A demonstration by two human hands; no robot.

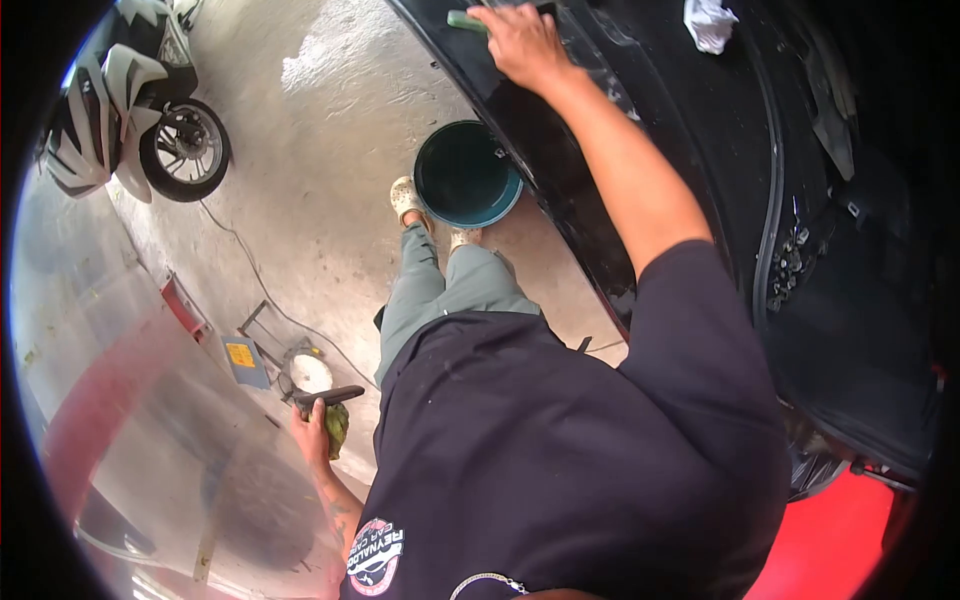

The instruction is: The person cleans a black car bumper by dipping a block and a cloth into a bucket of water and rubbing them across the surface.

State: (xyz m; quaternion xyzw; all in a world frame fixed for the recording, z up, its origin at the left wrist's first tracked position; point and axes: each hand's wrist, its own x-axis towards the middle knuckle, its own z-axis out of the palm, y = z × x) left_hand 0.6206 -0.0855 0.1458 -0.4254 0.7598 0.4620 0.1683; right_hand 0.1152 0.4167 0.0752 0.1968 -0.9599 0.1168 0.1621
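My right hand (522, 45) is stretched out at the top of the view, its fingers closed around a green pad (466, 20). The pad rests at the edge of a wet black car panel (575, 170). Down at the left, my left hand (312, 432) grips a dark, elongated tool (332, 396), whose kind I cannot make out. A crumpled olive-green cloth (338, 428) hangs by the same hand, below the tool.
A dark teal tub (515, 198) stands on the concrete floor by my feet. A white and black motorcycle (120, 110) is at upper left. Translucent sheeting (150, 430) hangs at left. A cable (245, 250) crosses the floor. A crumpled white cloth (710, 25) lies on the black car.
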